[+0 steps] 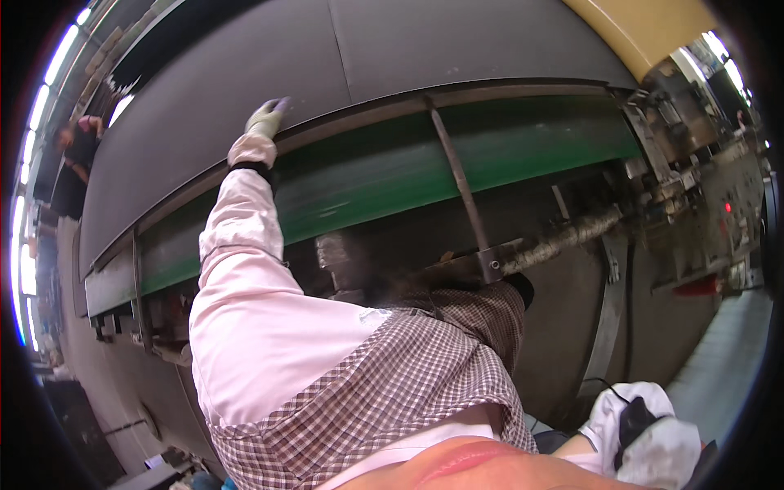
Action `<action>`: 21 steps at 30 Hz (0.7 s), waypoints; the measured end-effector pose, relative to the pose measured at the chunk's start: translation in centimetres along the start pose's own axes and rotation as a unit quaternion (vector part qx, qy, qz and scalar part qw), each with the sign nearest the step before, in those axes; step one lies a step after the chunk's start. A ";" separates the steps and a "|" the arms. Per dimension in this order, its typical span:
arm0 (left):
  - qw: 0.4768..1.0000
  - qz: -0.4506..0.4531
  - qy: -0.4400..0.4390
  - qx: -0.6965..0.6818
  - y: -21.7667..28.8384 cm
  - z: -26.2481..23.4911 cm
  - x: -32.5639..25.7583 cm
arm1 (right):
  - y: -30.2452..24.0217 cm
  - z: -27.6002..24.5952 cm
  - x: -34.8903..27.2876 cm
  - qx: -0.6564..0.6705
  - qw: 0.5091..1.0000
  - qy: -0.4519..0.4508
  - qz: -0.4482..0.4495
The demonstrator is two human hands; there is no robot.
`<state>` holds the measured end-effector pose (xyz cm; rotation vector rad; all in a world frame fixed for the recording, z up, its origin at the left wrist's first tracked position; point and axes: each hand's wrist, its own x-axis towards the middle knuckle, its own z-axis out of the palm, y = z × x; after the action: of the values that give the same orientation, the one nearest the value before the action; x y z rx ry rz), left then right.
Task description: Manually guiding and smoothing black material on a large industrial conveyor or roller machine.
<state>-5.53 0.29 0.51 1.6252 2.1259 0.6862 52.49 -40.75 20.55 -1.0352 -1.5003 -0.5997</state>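
Note:
My left arm, in a pale pink sleeve with a dark band at the wrist, reaches out over a long machine table. At its end my left hand [265, 119], in a light glove, rests near the front edge of a wide dark grey sheet-like surface [220, 77]. Its fingers look stretched out, with nothing visible in them. A seam line crosses that surface further right. At the lower right is a bundle of white cloth [663, 451] with a dark piece on it. It may be my right sleeve or glove; no fingers can be made out there.
Below the table edge runs a green belt [392, 184], crossed by a metal bar [457, 175]. Machine parts with a red light [728, 207] stand at the right. A yellow panel [645, 28] rises at the far right. Another person [77, 155] stands at the far left.

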 end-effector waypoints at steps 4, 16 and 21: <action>0.936 -0.196 0.068 0.283 -3.9 -2.3 -1.8 | -0.6 1.8 -1.1 0.025 0.998 0.033 0.036; 0.982 -0.020 0.071 0.175 -3.7 0.0 0.1 | 6.1 15.6 -27.6 0.017 0.873 -0.255 0.415; 0.952 -0.043 0.056 0.297 -5.0 0.6 -0.5 | 6.5 15.6 -32.1 -0.119 0.882 -0.343 0.300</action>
<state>-9.00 -1.14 -2.89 1.7859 2.6411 0.1038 48.51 -33.35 -14.73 -1.9485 -1.5792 0.0568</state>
